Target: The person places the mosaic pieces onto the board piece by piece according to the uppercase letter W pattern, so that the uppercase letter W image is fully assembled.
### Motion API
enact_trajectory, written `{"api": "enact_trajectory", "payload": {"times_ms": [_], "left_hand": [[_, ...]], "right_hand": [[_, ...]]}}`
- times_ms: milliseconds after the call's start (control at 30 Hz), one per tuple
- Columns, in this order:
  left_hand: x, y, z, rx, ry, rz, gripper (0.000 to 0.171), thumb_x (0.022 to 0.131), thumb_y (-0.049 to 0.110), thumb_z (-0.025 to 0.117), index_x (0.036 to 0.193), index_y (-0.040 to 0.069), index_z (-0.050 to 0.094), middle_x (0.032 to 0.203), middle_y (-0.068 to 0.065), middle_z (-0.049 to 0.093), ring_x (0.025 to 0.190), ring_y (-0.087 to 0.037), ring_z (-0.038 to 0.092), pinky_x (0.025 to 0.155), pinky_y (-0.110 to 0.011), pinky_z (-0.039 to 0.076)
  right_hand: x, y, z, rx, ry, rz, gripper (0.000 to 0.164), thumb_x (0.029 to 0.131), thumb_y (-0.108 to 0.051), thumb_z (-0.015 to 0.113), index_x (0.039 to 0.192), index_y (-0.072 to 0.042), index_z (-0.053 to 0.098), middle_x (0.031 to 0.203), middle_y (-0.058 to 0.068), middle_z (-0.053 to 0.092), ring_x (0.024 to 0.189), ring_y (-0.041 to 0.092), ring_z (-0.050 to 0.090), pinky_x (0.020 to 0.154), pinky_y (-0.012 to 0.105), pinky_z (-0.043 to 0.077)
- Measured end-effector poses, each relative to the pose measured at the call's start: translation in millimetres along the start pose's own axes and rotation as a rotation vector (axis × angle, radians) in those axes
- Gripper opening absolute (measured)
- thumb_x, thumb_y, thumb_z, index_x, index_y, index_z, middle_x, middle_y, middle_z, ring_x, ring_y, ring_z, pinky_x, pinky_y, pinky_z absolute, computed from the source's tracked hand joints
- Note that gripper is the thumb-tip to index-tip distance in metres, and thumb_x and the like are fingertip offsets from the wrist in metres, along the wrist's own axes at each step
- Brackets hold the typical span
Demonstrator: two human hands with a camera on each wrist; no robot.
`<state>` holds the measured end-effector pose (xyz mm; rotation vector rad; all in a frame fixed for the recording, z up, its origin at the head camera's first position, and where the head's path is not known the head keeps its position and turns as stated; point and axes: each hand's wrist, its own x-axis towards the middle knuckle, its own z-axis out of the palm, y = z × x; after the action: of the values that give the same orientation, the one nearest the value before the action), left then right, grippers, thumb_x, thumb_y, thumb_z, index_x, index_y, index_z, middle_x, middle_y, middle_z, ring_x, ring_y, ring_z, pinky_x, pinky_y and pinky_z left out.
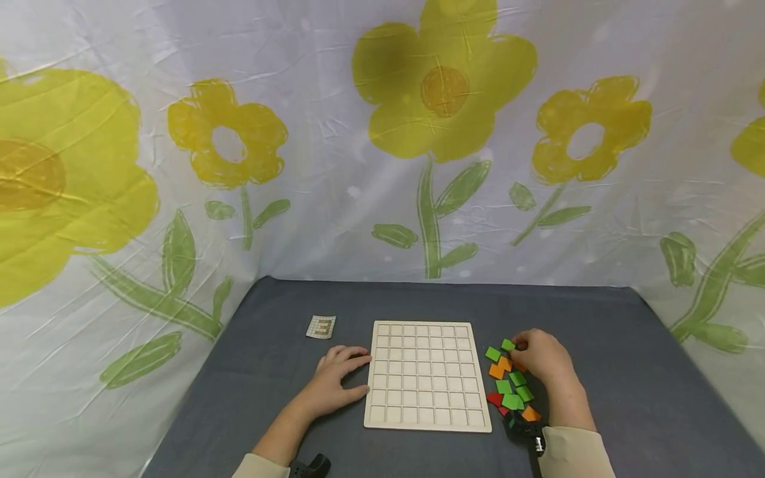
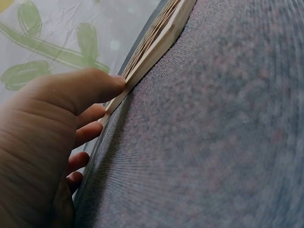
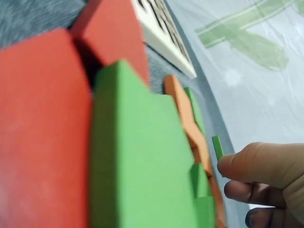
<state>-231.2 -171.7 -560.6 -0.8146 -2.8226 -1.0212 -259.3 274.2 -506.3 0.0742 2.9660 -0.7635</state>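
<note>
A pale wooden grid board (image 1: 427, 377) with rows of square cells lies on the table. The spread fingers and thumb of my left hand (image 1: 335, 384) touch its left edge; the left wrist view has the thumb (image 2: 111, 85) at the board's rim (image 2: 147, 59). To the right of the board, my right hand (image 1: 544, 355) pinches a small green tile (image 3: 217, 147) between thumb and fingers, at the far end of a loose pile. Green tiles (image 1: 504, 386), orange pieces (image 1: 498, 369) and red pieces (image 1: 495, 398) make up that pile.
A small printed card with a coloured grid (image 1: 321, 326) lies beyond my left hand. Dark grey cloth covers the table (image 1: 346, 299). Behind it hangs a white curtain (image 1: 323, 219) with yellow flowers. A black wrist device (image 1: 521, 423) sits close over the pile's near end.
</note>
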Motion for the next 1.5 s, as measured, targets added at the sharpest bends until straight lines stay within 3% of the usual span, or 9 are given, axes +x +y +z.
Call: {"api": "enact_trajectory", "payload": {"times_ms": [267,433,633,833,1067,1200,1500], "left_hand": [[-0.2,-1.1,0.1,-0.007,-0.011,-0.003,0.056,0.092,0.035,0.077,0.142,0.014,0.064,0.147,0.0,0.053,0.139,-0.03,0.036,0.105,-0.061,0.032],[-0.9,-1.7,0.0,-0.016,-0.008,-0.003,0.055,0.092,0.034,0.077,0.142,0.014,0.064,0.147,-0.001,0.053,0.139,-0.031,0.036,0.104,-0.061,0.033],[-2.6,-1.9,-0.8,-0.015,-0.012,-0.013,0.056,0.092,0.033,0.078,0.142,0.014,0.064,0.148,-0.002,0.053,0.139,-0.03,0.035,0.105,-0.06,0.033],[-3.6,-0.7,-3.0,-0.033,-0.011,-0.012,0.055,0.092,0.033,0.078,0.141,0.013,0.065,0.146,-0.003,0.053,0.138,-0.032,0.036,0.104,-0.062,0.032],[-1.9,-0.2,-2.7,-0.022,-0.009,-0.021,0.055,0.092,0.034,0.078,0.141,0.014,0.065,0.147,-0.001,0.053,0.139,-0.031,0.036,0.105,-0.062,0.032],[-0.7,0.3,-2.2,-0.02,-0.013,-0.019,0.055,0.092,0.034,0.078,0.141,0.014,0.065,0.147,-0.001,0.053,0.139,-0.031,0.036,0.105,-0.062,0.032],[-0.3,-0.5,-0.7,-0.008,-0.002,-0.002,0.055,0.092,0.033,0.078,0.141,0.013,0.065,0.147,-0.002,0.053,0.139,-0.031,0.036,0.104,-0.061,0.032]], "right_hand": [[-5,-6,-6,0.04,0.027,-0.04,0.038,0.091,-0.017,0.075,0.123,0.003,0.07,0.117,0.024,0.067,0.095,0.036,0.064,0.082,0.056,0.056],[-9,-16,-9,0.076,0.06,-0.099,0.037,0.092,-0.014,0.072,0.125,0.002,0.07,0.118,0.025,0.068,0.088,0.031,0.066,0.074,0.049,0.058],[-15,-35,-12,0.104,0.071,-0.177,0.034,0.093,-0.012,0.073,0.126,0.0,0.071,0.12,0.02,0.068,0.08,0.022,0.061,0.065,0.04,0.054],[-16,-55,-7,0.106,0.029,-0.268,0.03,0.094,-0.011,0.074,0.124,-0.004,0.073,0.114,0.013,0.068,0.07,0.02,0.05,0.06,0.036,0.044],[-14,-70,7,0.03,0.047,-0.439,0.024,0.092,-0.011,0.076,0.117,-0.009,0.076,0.105,0.005,0.063,0.084,0.02,0.058,0.069,0.037,0.05],[-14,-74,15,0.02,0.039,-0.46,0.022,0.093,-0.011,0.075,0.115,-0.012,0.077,0.1,0.002,0.059,0.079,0.017,0.053,0.066,0.035,0.046],[-14,-80,35,-0.039,-0.04,-0.416,0.024,0.091,-0.006,0.071,0.113,-0.011,0.078,0.092,-0.002,0.057,0.074,0.014,0.047,0.065,0.034,0.042]]}}
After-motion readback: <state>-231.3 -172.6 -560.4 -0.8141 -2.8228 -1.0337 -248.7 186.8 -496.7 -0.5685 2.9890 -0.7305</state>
